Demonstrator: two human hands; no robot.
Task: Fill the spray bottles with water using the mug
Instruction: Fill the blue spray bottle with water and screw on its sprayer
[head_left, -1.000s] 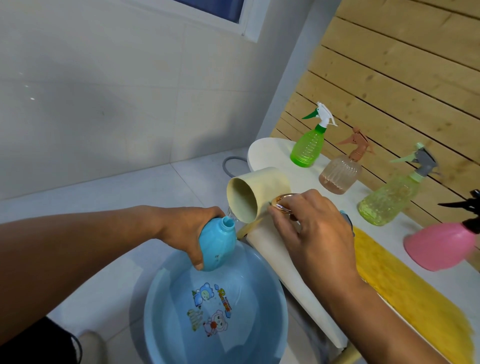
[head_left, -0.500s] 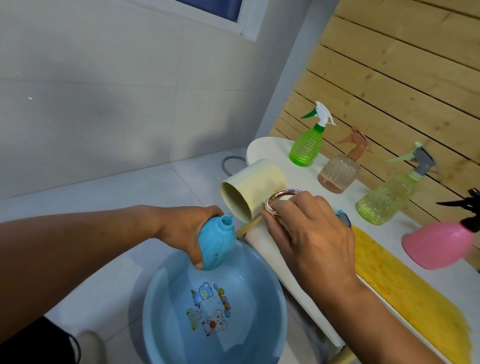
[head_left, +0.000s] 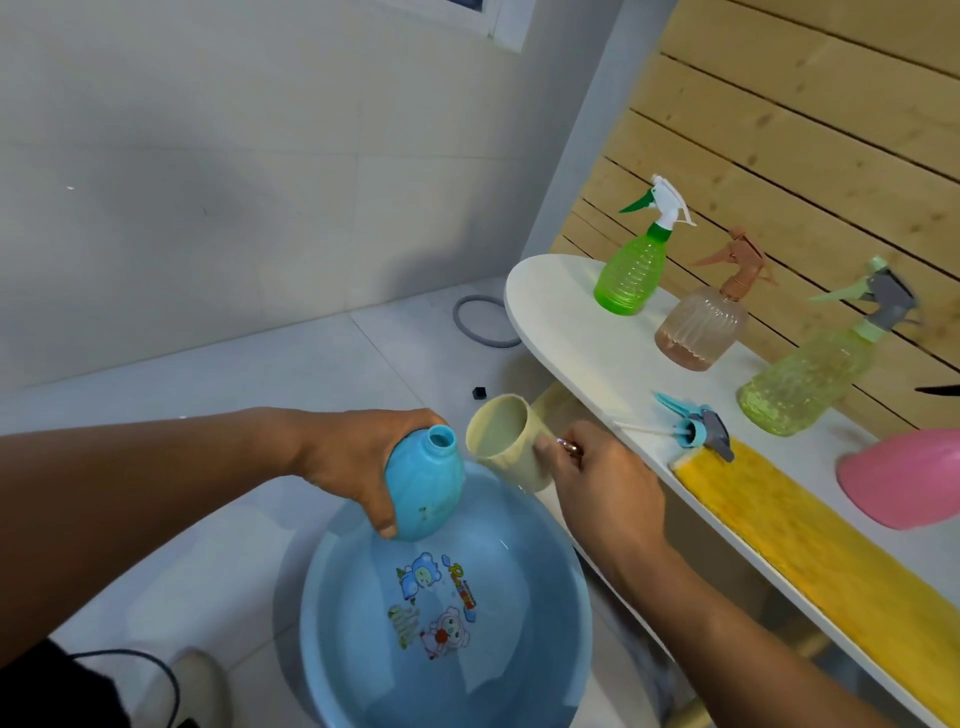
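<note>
My left hand (head_left: 358, 457) grips a blue spray bottle (head_left: 423, 486) with its cap off, tilted over a blue basin (head_left: 550, 623) that holds water. Just right of the bottle's open neck, my right hand (head_left: 597, 480) holds a cream mug (head_left: 506, 441) by its metal handle. The mug is tipped on its side, mouth toward the camera, apart from the bottle's neck. The bottle's blue-and-grey spray head (head_left: 696, 431) lies on the white table (head_left: 566, 317).
On the table stand a green spray bottle (head_left: 631, 270), a brown-pink one (head_left: 704, 325), a yellow-green one (head_left: 805, 382) and a pink one (head_left: 904, 475). A yellow cloth (head_left: 789, 540) lies along the table. A grey hose ring (head_left: 480, 322) lies on the floor.
The mug has dropped lower and away from the bottle's neck, and the pouring has stopped. My view has shifted, so the table appears further right.
</note>
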